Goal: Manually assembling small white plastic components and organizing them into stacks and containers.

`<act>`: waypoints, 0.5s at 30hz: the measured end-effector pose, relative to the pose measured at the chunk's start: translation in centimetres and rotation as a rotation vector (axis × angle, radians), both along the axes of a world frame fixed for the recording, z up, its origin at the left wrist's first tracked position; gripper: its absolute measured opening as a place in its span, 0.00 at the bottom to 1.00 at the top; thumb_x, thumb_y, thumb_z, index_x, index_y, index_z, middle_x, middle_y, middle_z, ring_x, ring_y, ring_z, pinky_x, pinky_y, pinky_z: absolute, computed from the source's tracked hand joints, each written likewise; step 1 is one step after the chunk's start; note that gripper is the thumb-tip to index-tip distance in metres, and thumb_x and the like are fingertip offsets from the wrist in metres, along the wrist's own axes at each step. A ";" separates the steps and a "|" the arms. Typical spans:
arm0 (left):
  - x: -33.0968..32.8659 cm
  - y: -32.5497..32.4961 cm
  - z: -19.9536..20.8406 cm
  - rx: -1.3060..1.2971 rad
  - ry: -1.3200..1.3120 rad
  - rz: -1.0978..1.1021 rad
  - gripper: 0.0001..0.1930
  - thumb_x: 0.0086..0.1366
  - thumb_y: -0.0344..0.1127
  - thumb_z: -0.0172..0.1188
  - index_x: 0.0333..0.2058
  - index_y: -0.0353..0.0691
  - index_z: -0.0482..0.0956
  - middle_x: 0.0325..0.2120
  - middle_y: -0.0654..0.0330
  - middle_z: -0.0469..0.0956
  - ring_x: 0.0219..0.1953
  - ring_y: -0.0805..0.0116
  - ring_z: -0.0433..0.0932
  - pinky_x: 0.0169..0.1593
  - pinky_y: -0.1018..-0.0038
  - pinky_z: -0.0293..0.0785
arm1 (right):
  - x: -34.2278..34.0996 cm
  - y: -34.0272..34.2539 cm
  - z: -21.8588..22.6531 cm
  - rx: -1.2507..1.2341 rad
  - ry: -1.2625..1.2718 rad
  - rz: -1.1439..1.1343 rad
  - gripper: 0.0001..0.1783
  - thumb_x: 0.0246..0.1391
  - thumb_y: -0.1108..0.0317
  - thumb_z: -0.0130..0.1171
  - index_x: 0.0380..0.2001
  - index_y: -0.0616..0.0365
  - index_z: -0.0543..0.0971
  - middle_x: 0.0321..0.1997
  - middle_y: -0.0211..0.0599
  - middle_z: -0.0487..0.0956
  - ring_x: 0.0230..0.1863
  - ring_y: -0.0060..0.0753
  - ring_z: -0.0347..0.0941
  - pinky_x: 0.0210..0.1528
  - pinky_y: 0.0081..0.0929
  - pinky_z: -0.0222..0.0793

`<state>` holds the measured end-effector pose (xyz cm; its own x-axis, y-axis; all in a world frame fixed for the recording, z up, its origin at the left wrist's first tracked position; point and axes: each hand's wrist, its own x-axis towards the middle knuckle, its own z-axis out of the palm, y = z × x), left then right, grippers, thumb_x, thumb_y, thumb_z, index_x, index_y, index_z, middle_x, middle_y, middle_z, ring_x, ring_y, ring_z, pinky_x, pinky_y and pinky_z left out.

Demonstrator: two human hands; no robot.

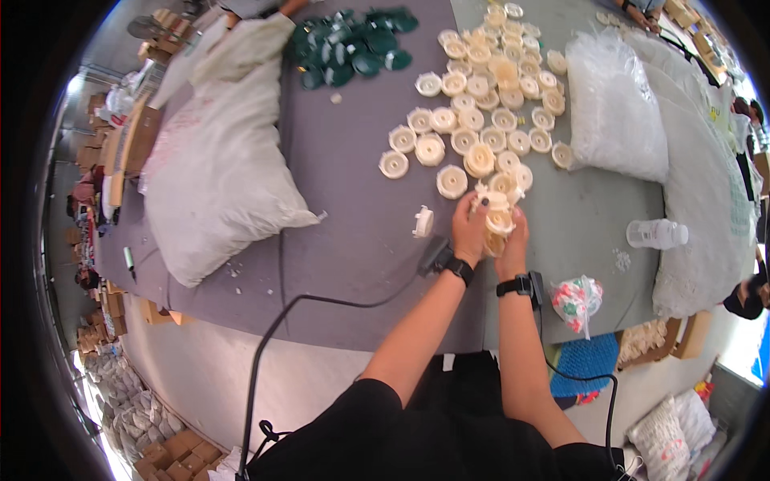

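Cream-coloured round plastic parts (498,220) are gathered between my two hands, over the near end of a spread of similar parts (464,141). My left hand (468,231) closes around them from the left, its thumb across the front. From the other side, my right hand (514,243) is wrapped against the same parts. How many pieces I hold is hard to make out. One loose cream part (423,222) stands on its edge to the left of my left hand. Both wrists wear black straps with small devices and cables.
Dark green oval pieces (353,46) lie at the far left of the table (345,184). A large white sack (220,176) rests at the left, a clear bag (616,108) at the right. A plastic bottle (656,235) and a knotted bag of colourful bits (577,305) are near the right edge.
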<state>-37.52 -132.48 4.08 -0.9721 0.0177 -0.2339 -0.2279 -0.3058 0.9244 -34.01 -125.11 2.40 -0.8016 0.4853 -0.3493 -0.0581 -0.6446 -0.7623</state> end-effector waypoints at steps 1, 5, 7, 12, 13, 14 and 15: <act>0.2 -0.2 0.3 -0.049 -0.034 -0.014 0.18 0.62 0.33 0.52 0.48 0.29 0.68 0.44 0.56 0.73 0.46 0.71 0.70 0.51 0.76 0.65 | 0.2 0.0 0.2 -0.019 0.001 0.016 0.22 0.59 0.60 0.45 0.51 0.64 0.66 0.48 0.39 0.71 0.50 0.32 0.69 0.51 0.28 0.65; 1.4 -0.2 0.8 -0.017 0.056 0.061 0.18 0.60 0.36 0.56 0.45 0.31 0.70 0.39 0.58 0.74 0.42 0.73 0.71 0.46 0.77 0.68 | 1.5 -0.3 1.6 -0.061 0.068 0.051 0.21 0.59 0.60 0.45 0.50 0.63 0.66 0.47 0.38 0.72 0.48 0.30 0.70 0.51 0.28 0.66; 2.2 -0.7 2.1 -0.040 0.113 0.061 0.18 0.60 0.36 0.56 0.46 0.31 0.70 0.39 0.58 0.74 0.42 0.73 0.71 0.46 0.77 0.68 | 2.4 -0.5 3.0 -0.084 0.090 0.070 0.21 0.58 0.59 0.45 0.49 0.63 0.67 0.46 0.38 0.73 0.47 0.30 0.71 0.49 0.27 0.68; 5.4 -1.0 4.2 -0.037 0.118 0.024 0.19 0.60 0.38 0.56 0.46 0.32 0.70 0.41 0.56 0.74 0.43 0.70 0.72 0.47 0.75 0.67 | 5.9 -0.8 6.8 -0.036 0.186 0.115 0.23 0.58 0.55 0.46 0.48 0.62 0.68 0.45 0.37 0.74 0.45 0.30 0.72 0.47 0.27 0.69; 6.1 -0.8 4.7 -0.096 0.118 0.020 0.19 0.61 0.38 0.56 0.47 0.32 0.70 0.42 0.56 0.74 0.44 0.69 0.72 0.48 0.74 0.67 | 6.7 -0.3 7.0 -0.003 0.215 0.132 0.24 0.57 0.52 0.47 0.48 0.61 0.68 0.46 0.36 0.74 0.46 0.30 0.73 0.48 0.28 0.69; 6.6 -1.1 4.8 -0.088 0.177 -0.009 0.20 0.61 0.39 0.55 0.48 0.34 0.69 0.43 0.54 0.74 0.46 0.65 0.72 0.49 0.73 0.67 | 7.8 -0.3 8.1 0.043 0.216 0.141 0.25 0.57 0.51 0.46 0.48 0.61 0.68 0.46 0.37 0.74 0.46 0.30 0.73 0.48 0.29 0.70; 7.6 -0.4 5.4 -0.125 0.210 -0.027 0.20 0.61 0.39 0.54 0.49 0.34 0.69 0.44 0.53 0.73 0.46 0.64 0.72 0.50 0.72 0.67 | 9.0 0.3 8.3 0.104 0.219 0.117 0.24 0.58 0.51 0.46 0.48 0.61 0.68 0.47 0.37 0.74 0.46 0.30 0.73 0.48 0.29 0.69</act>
